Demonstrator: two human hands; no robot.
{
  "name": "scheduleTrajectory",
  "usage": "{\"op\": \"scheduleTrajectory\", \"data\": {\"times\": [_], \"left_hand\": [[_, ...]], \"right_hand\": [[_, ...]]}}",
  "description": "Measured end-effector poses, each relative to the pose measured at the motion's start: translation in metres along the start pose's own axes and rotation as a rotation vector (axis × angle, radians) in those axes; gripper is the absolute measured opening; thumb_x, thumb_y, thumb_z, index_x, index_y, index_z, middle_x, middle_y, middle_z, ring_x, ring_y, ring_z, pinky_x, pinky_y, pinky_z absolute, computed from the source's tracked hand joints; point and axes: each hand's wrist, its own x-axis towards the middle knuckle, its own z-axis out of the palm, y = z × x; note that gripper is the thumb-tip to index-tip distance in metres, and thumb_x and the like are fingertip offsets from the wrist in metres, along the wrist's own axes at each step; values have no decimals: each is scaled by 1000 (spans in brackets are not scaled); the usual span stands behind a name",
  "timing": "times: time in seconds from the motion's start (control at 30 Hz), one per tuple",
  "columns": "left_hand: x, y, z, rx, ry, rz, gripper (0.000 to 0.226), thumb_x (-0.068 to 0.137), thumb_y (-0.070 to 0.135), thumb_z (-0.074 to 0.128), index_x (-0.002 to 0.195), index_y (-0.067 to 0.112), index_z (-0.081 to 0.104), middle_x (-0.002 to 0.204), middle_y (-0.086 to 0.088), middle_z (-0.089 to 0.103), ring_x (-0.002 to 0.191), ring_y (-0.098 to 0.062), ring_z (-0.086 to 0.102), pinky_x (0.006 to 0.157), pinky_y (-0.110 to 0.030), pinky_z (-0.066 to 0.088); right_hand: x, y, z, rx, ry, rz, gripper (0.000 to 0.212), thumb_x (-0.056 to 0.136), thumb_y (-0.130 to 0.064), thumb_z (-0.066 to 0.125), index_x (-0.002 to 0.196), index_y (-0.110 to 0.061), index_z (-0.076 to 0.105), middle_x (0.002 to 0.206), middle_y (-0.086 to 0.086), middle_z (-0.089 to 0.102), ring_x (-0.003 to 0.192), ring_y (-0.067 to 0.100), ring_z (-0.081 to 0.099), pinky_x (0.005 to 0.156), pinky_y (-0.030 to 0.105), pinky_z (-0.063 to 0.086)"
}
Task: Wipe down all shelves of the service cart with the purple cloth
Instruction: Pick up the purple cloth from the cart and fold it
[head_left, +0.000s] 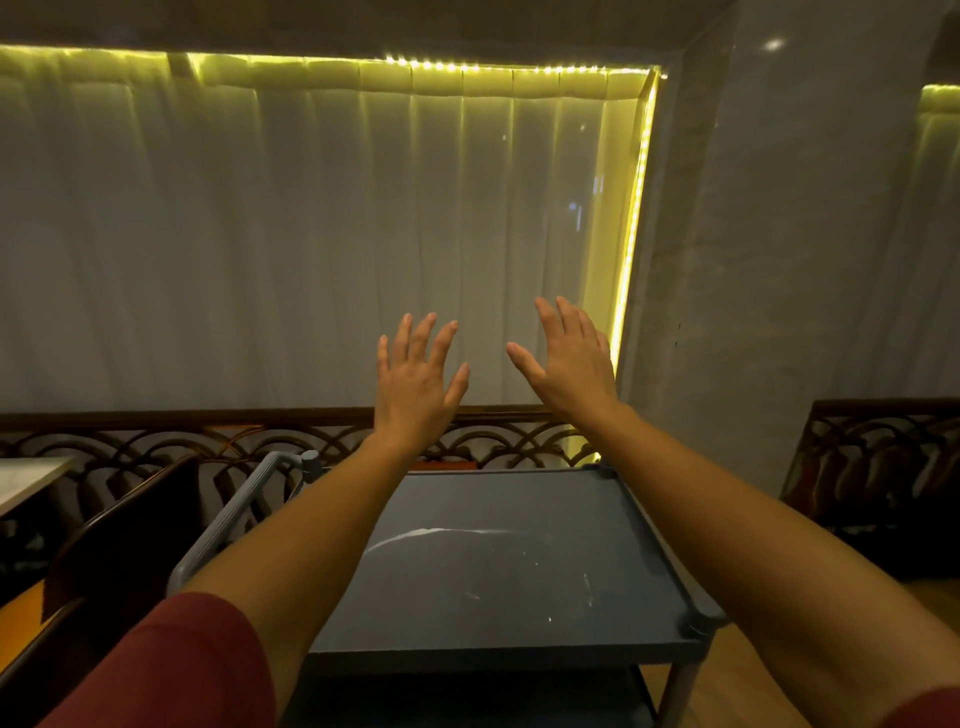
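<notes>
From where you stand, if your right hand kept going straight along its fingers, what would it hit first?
Probably the pale curtain. The right hand is raised, fingers straight and pointing up and ahead, well above the service cart. Nothing shows between, though depth is unclear.

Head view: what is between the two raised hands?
Nothing is held between the left hand and right hand; only the white curtain shows behind the gap.
</notes>
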Motion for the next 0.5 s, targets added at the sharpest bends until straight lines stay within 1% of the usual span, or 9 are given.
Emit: {"op": "scheduleTrajectory", "data": {"times": [0.07, 0.13, 0.2, 0.33, 0.43, 0.5], "left_hand": [[-3, 4, 5, -98, 49, -41, 67, 99, 58, 29, 158, 29, 16, 166, -6, 16, 154, -28, 8, 121, -58, 13], [-1, 17, 22, -84, 106, -41, 68, 99, 57, 32, 158, 30, 14, 168, -6, 10, 154, -28, 7, 121, -58, 12], [-2, 24, 36, -81, 145, -6, 67, 100, 57, 32, 159, 29, 16, 168, -7, 6, 155, -29, 5, 121, -59, 11], [-4, 49, 67, -136, 262, 96, 68, 101, 58, 34, 158, 24, 21, 168, -12, 8, 155, -33, 3, 119, -64, 6], [-7, 74, 92, -190, 350, 129, 71, 100, 59, 37, 158, 21, 22, 167, -17, 7, 153, -40, 3, 118, -67, 3], [-10, 91, 108, -269, 382, 134, 76, 98, 62, 36, 158, 20, 18, 166, -18, 4, 152, -43, 2, 117, -68, 1]], "right_hand": [[1, 5, 3, 54, 23, -4, 79, 95, -71, 35, 160, -29, 16, 169, 8, 19, 156, 31, 15, 122, 58, 20], [10, 20, 4, 128, 32, -4, 78, 96, -71, 36, 160, -31, 17, 169, 7, 19, 156, 30, 14, 122, 58, 20], [11, 30, 3, 150, 66, -24, 74, 96, -70, 35, 159, -33, 22, 169, 6, 20, 156, 29, 14, 122, 57, 21], [-7, 54, -3, 132, 203, -131, 69, 98, -67, 33, 157, -31, 29, 167, 7, 24, 156, 28, 15, 122, 56, 20], [-25, 84, -1, 73, 298, -170, 71, 99, -65, 34, 158, -26, 29, 169, 9, 20, 157, 28, 11, 124, 56, 15], [-38, 109, 3, 20, 325, -167, 74, 99, -66, 34, 159, -23, 26, 169, 12, 17, 158, 30, 8, 124, 57, 10]]}}
